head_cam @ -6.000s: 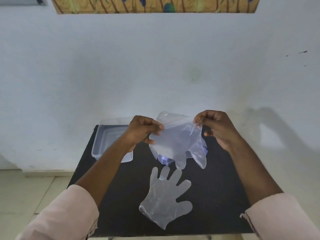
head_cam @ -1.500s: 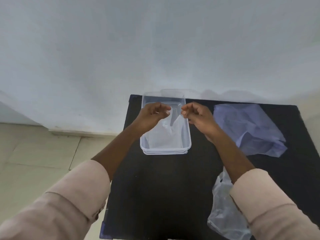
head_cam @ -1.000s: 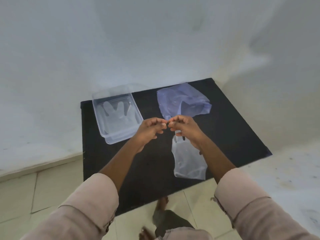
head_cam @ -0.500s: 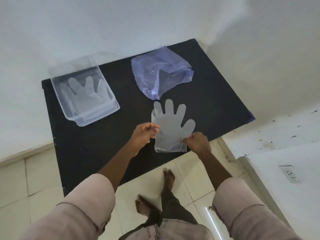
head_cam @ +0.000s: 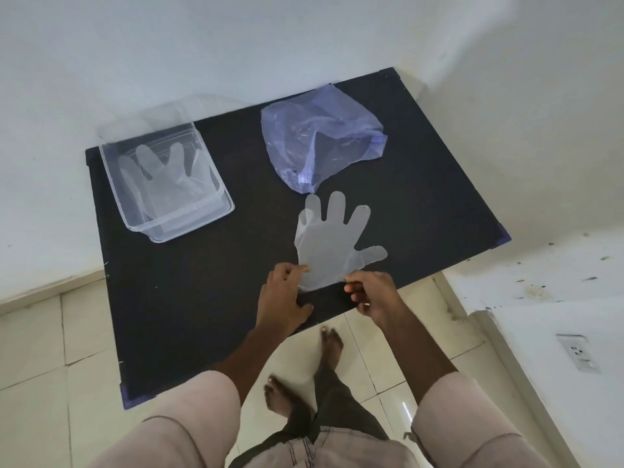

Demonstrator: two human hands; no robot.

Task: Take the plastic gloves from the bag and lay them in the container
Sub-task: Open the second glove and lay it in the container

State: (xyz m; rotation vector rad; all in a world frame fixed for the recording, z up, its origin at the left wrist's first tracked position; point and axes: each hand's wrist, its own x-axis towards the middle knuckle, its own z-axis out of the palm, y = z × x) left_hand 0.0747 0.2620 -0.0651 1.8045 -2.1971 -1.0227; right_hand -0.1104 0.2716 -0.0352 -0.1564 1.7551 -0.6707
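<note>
left hand (head_cam: 282, 300): fingers pinched on the left corner of the glove's cuff
right hand (head_cam: 373, 297): fingers pinched on the right corner of the cuff
flat glove (head_cam: 332, 244): clear plastic, spread out on the black counter (head_cam: 202, 298) near its front edge — glove fingers point away from the person
bag (head_cam: 320, 148): pale purple, crumpled, just behind the flat glove
container (head_cam: 165, 184): clear box at the back left of the counter, well apart from the hands
glove in box (head_cam: 162, 173): lies inside the container, spread open
</note>
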